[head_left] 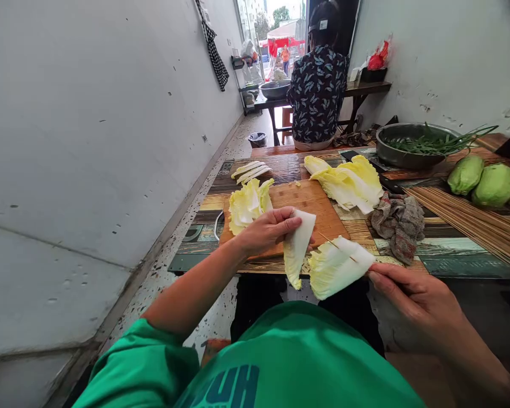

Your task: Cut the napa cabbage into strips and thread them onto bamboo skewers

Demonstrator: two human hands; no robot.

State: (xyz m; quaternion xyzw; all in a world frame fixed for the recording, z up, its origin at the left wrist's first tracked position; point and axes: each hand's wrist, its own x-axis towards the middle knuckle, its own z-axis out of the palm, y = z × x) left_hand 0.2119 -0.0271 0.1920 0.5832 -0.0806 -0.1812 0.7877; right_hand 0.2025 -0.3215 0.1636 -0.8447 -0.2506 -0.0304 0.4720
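Note:
My left hand (276,229) grips a napa cabbage leaf piece (298,243) between thumb and fingers, its pale stem end up and yellow edge hanging down. Close to its right, a bamboo skewer (328,240) runs through a second cabbage piece (342,267). My right hand (408,294) is closed at the lower end of that skewered piece; the skewer's end is hidden in the fingers. The skewer's bare tip points toward the left-hand leaf, apart from it as far as I can see. Below the hands' far side lies a wooden cutting board (310,198) with yellow cabbage leaves (249,205).
Cut white strips (250,171) and more cabbage leaves (351,181) lie beyond the board. To the right are a crumpled cloth (399,224), a knife (391,184), loose skewers (471,221), green vegetables (493,184) and a metal bowl of greens (416,158). A seated person (321,93) faces away.

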